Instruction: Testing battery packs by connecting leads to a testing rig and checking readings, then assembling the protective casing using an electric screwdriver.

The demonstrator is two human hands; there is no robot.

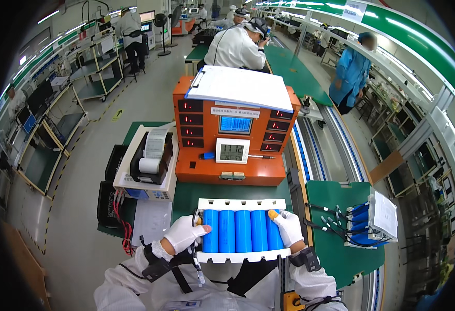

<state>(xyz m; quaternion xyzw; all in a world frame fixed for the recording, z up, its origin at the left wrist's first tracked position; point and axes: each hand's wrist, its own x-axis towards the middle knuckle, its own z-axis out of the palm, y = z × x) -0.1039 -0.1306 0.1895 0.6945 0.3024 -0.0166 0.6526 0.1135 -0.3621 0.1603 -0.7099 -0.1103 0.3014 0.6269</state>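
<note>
A battery pack (243, 230) of several blue cylindrical cells, lying side by side between two white notched end strips, is in front of me at the table's near edge. My left hand (184, 234), in a white glove with bare or covered fingertips, grips its left end. At the opposite end my right hand (288, 229) is closed on the pack, a yellowish cover showing on its thumb. Black leads with pale connectors (199, 269) hang beside my left hand. The undersides of the pack and the fingers beneath it are hidden.
Behind the pack stands an orange test cabinet (227, 173) with a clipboard (243, 85) and small digital clock (231, 151). A meter (149, 191) carrying a label printer (152, 155) is left. Another wired battery pack (361, 223) sits right, beside the conveyor (315, 150). People work farther off.
</note>
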